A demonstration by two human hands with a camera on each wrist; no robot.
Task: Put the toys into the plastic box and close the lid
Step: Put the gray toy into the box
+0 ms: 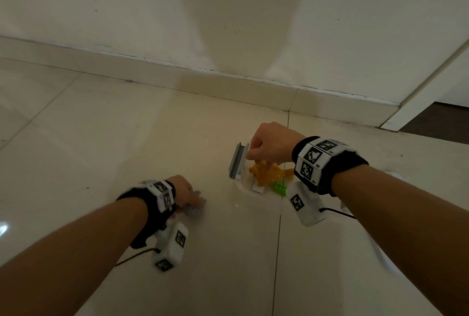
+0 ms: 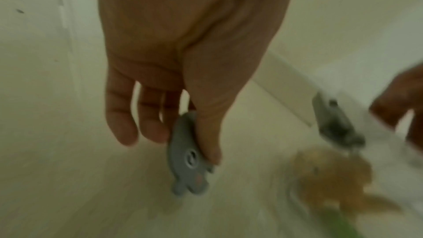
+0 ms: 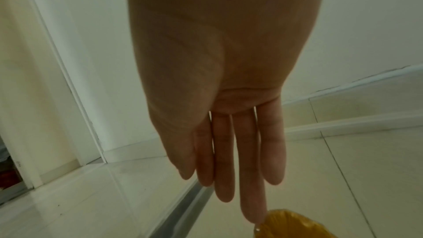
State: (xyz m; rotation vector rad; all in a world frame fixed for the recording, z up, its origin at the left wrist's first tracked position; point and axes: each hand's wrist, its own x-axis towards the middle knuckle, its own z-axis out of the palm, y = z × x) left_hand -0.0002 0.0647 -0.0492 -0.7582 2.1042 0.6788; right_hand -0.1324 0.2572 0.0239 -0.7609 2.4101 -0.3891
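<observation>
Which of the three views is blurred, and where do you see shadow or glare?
Left wrist view: motion blur smears the orange toy and box lid; the grey toy stays fairly readable. Head view: dim, a broad shadow on the wall, a small glare spot on the floor. Right wrist view: sharp but dim.

Head view: looks steeply down over both forearms at the tiled floor (image 1: 101, 138) and wall base | Left wrist view: close along the left hand (image 2: 183, 61), blurred, facing floor | Right wrist view: close along the right hand (image 3: 217, 79), facing floor | Shared: the orange toy (image 1: 266, 173) appears in all three views.
</observation>
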